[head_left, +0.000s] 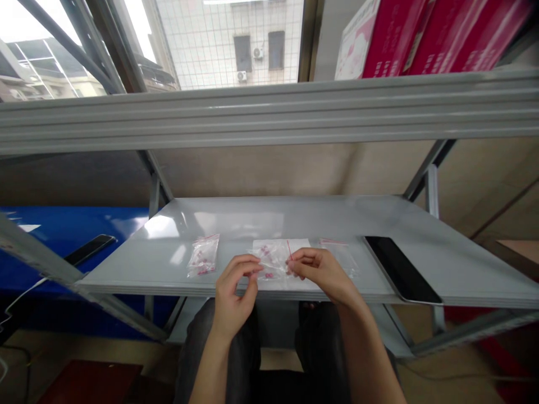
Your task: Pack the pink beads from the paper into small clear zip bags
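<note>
Left grip curls at lower centre of the frame; I cannot tell whether it pinches anything. Between my hands, a clear plastic bag with pink pieces lies lengthwise across, its red-striped end rightward, pinched by my right grip.

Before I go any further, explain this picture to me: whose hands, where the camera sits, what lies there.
There is no machine here: one camera, worn on a person's head, looks forward and down at their bare hands. On the grey table, the right hand pinches the red-edged end of a clear bag with small pink pieces, over a white sheet. The left hand is at the bag's other side; its grip is unclear. A second bag lies to the left; to the right are a flat bag and a dark-screened device.
</note>
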Demonstrator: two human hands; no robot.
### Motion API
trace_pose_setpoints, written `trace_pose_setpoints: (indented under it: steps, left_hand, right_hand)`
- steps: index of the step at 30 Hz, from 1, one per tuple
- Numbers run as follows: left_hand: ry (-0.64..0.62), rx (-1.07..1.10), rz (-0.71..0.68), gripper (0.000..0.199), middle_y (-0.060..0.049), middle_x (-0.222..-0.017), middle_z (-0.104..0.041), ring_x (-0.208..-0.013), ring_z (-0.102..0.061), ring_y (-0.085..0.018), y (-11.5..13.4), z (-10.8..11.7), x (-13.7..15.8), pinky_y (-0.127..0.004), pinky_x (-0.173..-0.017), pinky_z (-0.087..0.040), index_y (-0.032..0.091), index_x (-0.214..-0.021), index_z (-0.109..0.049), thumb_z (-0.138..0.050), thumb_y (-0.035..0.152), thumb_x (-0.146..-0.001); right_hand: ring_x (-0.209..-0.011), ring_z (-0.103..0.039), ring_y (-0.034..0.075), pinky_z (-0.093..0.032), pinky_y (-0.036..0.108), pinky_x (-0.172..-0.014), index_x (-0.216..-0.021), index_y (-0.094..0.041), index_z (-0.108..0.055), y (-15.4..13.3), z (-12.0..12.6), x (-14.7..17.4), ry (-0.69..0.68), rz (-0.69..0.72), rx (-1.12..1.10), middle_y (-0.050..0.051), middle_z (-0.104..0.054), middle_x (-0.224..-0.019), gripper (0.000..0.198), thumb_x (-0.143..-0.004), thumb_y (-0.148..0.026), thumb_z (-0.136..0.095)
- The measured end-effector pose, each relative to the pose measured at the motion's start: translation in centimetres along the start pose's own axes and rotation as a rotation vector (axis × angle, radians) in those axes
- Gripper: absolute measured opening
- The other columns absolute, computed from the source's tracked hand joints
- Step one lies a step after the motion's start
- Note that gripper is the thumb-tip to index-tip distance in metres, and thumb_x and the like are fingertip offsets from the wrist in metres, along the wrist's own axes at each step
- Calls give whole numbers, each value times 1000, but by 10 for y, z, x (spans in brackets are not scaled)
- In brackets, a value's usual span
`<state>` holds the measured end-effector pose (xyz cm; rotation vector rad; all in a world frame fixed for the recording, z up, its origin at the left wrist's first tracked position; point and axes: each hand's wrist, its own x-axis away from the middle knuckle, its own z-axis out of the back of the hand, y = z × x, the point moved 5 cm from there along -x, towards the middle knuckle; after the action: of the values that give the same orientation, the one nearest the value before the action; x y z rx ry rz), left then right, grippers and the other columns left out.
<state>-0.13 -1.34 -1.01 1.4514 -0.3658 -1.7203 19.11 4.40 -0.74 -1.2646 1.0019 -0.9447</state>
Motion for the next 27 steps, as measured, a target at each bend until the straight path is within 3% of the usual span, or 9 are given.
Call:
trace_pose_setpoints:
  steps: [5, 10, 12, 16, 22, 27]
  left_hand:
    - [38, 72, 142, 16, -9, -105, -63, -100, -61, -22, -7, 4, -1, -28, -75, -50, 20, -87, -69, -54, 16, -88]
    - [2, 25, 179, 10, -7, -104, -59, -80, -54, -17, 10, 4, 1, -28, -72, -45, 21, -93, -63, -58, 19, -85]
    - [-39, 106, 211, 3, -3, -87, -56, -74, -51, -16, 20, -1, 3, -27, -69, -43, 21, -89, -58, -57, 23, -88]
    - [-215, 240, 295, 21, 2, -68, -47, -64, -46, -13, 34, -21, 10, -23, -59, -38, 20, -75, -50, -56, 31, -92]
    - [-291, 202, 377, 32, 2, -66, -46, -64, -45, -12, 37, -31, 19, -23, -60, -36, 19, -69, -46, -50, 36, -96]
    - [-356, 269, 430, 32, 2, -65, -56, -62, -52, -12, 41, -30, 17, -21, -61, -40, 18, -71, -51, -44, 33, -99]
  right_hand:
    - [-50, -51, 9, -39, 20, -47, -69, -17, -72, -5, 0, 10, -130, -41, -65, 1, -67, -61, 23, -71, -39, -77]
    - [-45, -42, 6, -32, 18, -44, -63, -17, -69, -14, -12, 16, -175, -33, -29, -3, -60, -54, 17, -71, -31, -75]
    - [-49, -46, 7, -35, 19, -47, -63, -18, -68, -17, -19, 18, -212, -19, -2, -3, -61, -55, 14, -72, -28, -74]
    - [-58, -55, 9, -42, 21, -57, -65, -18, -68, -18, -30, 26, -274, -32, 19, -2, -66, -62, 9, -70, -21, -74]
    - [-54, -55, 8, -40, 18, -51, -64, -17, -65, -11, -33, 35, -328, -115, -5, -4, -63, -57, 15, -67, -21, -79]
    - [-56, -64, 12, -40, 17, -46, -68, -16, -61, -6, -35, 36, -432, -204, -140, 2, -70, -65, 24, -71, -31, -79]
